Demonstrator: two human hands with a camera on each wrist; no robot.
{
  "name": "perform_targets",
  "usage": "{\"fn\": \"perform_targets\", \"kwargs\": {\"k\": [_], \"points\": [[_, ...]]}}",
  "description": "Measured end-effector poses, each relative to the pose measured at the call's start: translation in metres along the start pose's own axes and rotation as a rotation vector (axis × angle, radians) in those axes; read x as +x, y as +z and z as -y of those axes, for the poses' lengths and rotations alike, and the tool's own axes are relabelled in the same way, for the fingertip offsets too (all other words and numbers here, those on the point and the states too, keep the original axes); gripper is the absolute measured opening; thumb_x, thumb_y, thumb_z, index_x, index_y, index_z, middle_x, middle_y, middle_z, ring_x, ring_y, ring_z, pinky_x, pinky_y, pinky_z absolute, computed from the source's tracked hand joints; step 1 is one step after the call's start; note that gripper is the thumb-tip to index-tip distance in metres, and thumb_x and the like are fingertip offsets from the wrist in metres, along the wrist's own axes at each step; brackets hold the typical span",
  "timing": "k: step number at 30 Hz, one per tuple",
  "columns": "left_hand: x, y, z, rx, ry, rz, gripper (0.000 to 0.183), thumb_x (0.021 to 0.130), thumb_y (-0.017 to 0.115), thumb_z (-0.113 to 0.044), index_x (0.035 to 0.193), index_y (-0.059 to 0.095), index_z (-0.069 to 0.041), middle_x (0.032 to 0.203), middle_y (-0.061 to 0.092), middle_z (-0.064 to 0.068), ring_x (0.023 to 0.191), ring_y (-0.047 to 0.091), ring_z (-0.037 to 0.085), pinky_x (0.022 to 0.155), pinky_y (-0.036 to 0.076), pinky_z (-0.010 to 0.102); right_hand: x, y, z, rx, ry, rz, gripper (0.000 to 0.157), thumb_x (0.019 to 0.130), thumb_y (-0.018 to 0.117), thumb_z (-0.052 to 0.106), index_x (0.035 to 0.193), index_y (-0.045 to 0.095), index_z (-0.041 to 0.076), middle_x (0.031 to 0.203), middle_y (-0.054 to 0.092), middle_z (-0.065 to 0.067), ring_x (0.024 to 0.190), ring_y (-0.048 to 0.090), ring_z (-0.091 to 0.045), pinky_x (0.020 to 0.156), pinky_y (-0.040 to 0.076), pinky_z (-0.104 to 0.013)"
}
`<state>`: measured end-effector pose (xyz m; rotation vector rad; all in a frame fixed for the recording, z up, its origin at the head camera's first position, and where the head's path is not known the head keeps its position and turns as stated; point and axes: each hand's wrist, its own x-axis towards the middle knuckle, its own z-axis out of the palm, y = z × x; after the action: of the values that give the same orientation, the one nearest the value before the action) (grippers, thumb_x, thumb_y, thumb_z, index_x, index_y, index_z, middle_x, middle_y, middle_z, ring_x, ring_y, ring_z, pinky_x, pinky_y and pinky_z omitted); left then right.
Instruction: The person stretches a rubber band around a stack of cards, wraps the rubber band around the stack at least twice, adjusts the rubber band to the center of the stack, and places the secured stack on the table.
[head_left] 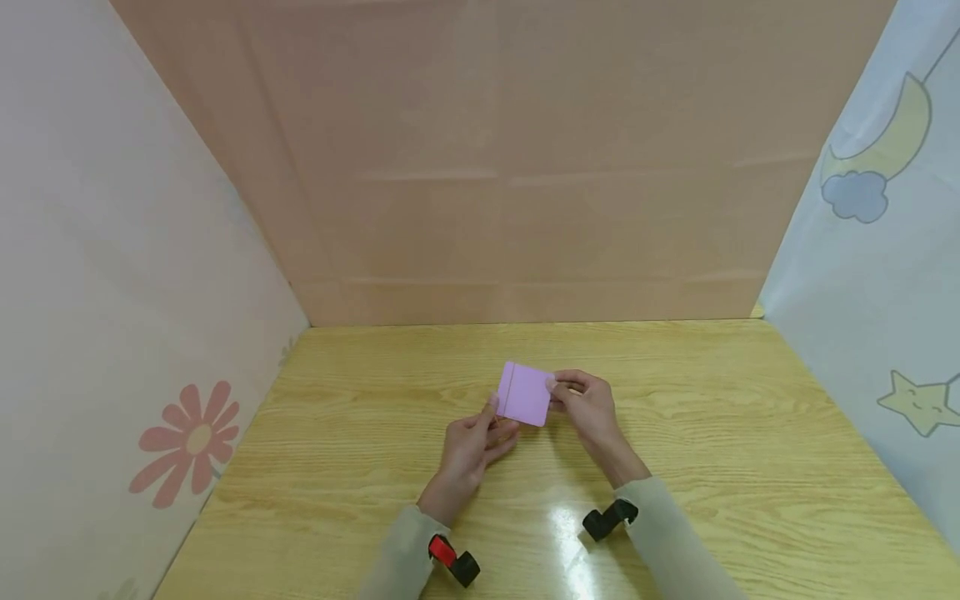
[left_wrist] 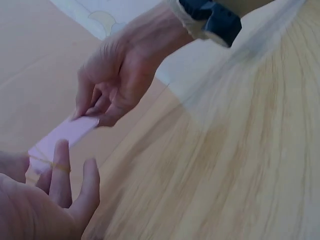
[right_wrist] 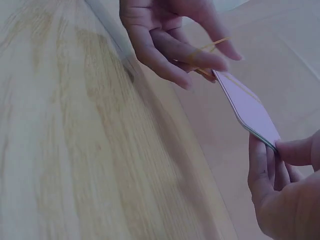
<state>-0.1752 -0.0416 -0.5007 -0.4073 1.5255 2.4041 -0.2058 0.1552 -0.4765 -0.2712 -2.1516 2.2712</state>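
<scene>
Nearest the camera lie two pale sleeves, the left sleeve (head_left: 401, 554) and the right sleeve (head_left: 675, 533), each with a black wrist mount at its cuff: the left wrist mount (head_left: 465, 568) beside a red piece, the right wrist mount (head_left: 610, 519).

Past the cuffs, the left hand (head_left: 465, 450) sits at the near left end of a pink card stack (head_left: 527, 398), its outer fingers spread. A thin yellow rubber band (head_left: 510, 390) crosses the stack close to that end and loops over one of those fingers, apparently so that the band can be drawn clear of the edge. Whether the thumb and index finger actually pinch the stack there, I cannot tell.

The right hand (head_left: 592, 412) pinches the opposite edge, thumb above and fingers below, probably to keep the layers together and steady against the band's pull. The stack is tilted, held up between both hands above the wood-grain table (head_left: 322, 475). No box or tray shows; the band is the nearest thing to a container, and the layered edges in the right wrist view are what it goes around.

Beyond the table rises a brown backdrop (head_left: 495, 208), between pale side panels bearing a flower (head_left: 198, 437) on one and a moon (head_left: 903, 125) and star (head_left: 921, 404) on the other.
</scene>
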Motion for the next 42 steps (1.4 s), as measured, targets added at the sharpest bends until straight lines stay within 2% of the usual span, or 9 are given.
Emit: {"fn": "perform_targets", "kwargs": {"k": [7, 12, 18, 22, 26, 29, 32, 36, 42], "points": [[0.004, -0.01, -0.003, 0.043, -0.029, 0.099, 0.024, 0.102, 0.071, -0.022, 0.092, 0.07, 0.0, 0.084, 0.078, 0.008, 0.081, 0.08, 0.015, 0.089, 0.065, 0.044, -0.001, -0.005, 0.002, -0.015, 0.016, 0.064, 0.023, 0.1, 0.066, -0.001, 0.118, 0.064, -0.015, 0.096, 0.07, -0.007, 0.077, 0.072, -0.014, 0.074, 0.065, -0.027], [0.005, -0.013, -0.004, -0.01, -0.076, 0.14, 0.018, 0.101, 0.073, -0.02, 0.093, 0.075, -0.004, 0.081, 0.077, 0.003, 0.08, 0.079, 0.012, 0.09, 0.065, 0.044, -0.003, -0.008, 0.003, 0.016, 0.019, 0.113, 0.023, 0.099, 0.067, -0.001, 0.117, 0.061, -0.015, 0.092, 0.071, -0.004, 0.077, 0.072, -0.013, 0.075, 0.065, -0.028], [0.006, -0.015, -0.006, -0.022, -0.102, 0.164, 0.013, 0.1, 0.073, -0.015, 0.089, 0.079, -0.01, 0.078, 0.075, -0.002, 0.079, 0.074, 0.009, 0.086, 0.064, 0.033, -0.006, -0.015, 0.004, 0.018, 0.037, 0.155, 0.023, 0.101, 0.066, 0.0, 0.119, 0.061, -0.014, 0.092, 0.07, -0.003, 0.078, 0.071, -0.013, 0.076, 0.065, -0.029], [0.005, -0.009, -0.012, 0.021, -0.052, 0.137, 0.012, 0.095, 0.079, -0.014, 0.084, 0.08, -0.011, 0.08, 0.072, -0.003, 0.078, 0.064, 0.01, 0.082, 0.059, 0.026, -0.008, -0.018, 0.007, 0.0, 0.025, 0.171, 0.023, 0.101, 0.064, -0.001, 0.119, 0.059, -0.013, 0.093, 0.067, -0.003, 0.079, 0.07, -0.014, 0.076, 0.065, -0.027], [0.005, -0.006, -0.016, 0.053, -0.024, 0.104, 0.009, 0.092, 0.081, -0.012, 0.083, 0.081, -0.009, 0.08, 0.07, -0.003, 0.077, 0.058, 0.011, 0.078, 0.054, 0.025, -0.01, -0.022, 0.009, -0.035, -0.009, 0.201, 0.025, 0.101, 0.065, -0.001, 0.12, 0.059, -0.015, 0.095, 0.066, -0.005, 0.08, 0.07, -0.015, 0.076, 0.065, -0.029], [0.004, -0.007, -0.02, 0.081, -0.016, 0.113, 0.006, 0.093, 0.08, -0.012, 0.092, 0.081, -0.007, 0.084, 0.071, -0.003, 0.079, 0.056, 0.012, 0.079, 0.05, 0.027, -0.011, -0.023, 0.009, -0.051, -0.029, 0.23, 0.024, 0.1, 0.065, -0.003, 0.119, 0.059, -0.016, 0.095, 0.064, -0.006, 0.079, 0.069, -0.015, 0.076, 0.065, -0.03], [0.003, -0.007, -0.026, 0.107, 0.004, 0.135, 0.013, 0.094, 0.077, -0.014, 0.101, 0.08, -0.003, 0.087, 0.073, -0.003, 0.079, 0.056, 0.012, 0.076, 0.046, 0.027, -0.013, -0.022, 0.011, -0.059, -0.049, 0.252, 0.022, 0.099, 0.065, -0.006, 0.117, 0.059, -0.016, 0.094, 0.063, -0.006, 0.078, 0.069, -0.015, 0.074, 0.065, -0.029], [0.007, -0.003, -0.036, 0.11, 0.03, 0.131, 0.023, 0.094, 0.076, -0.013, 0.11, 0.077, 0.003, 0.093, 0.074, -0.001, 0.083, 0.061, 0.013, 0.074, 0.05, 0.025, -0.014, -0.018, 0.013, -0.058, -0.073, 0.282, 0.019, 0.098, 0.064, -0.007, 0.113, 0.06, -0.017, 0.093, 0.063, -0.007, 0.074, 0.07, -0.014, 0.071, 0.065, -0.027], [0.015, 0.003, -0.044, 0.127, 0.02, 0.032, 0.025, 0.094, 0.078, -0.015, 0.109, 0.078, 0.005, 0.095, 0.074, 0.001, 0.086, 0.063, 0.015, 0.076, 0.056, 0.025, -0.016, -0.011, 0.014, -0.098, -0.101, 0.314, 0.017, 0.097, 0.066, -0.006, 0.109, 0.063, -0.018, 0.091, 0.064, -0.007, 0.074, 0.07, -0.015, 0.07, 0.066, -0.03]]}}
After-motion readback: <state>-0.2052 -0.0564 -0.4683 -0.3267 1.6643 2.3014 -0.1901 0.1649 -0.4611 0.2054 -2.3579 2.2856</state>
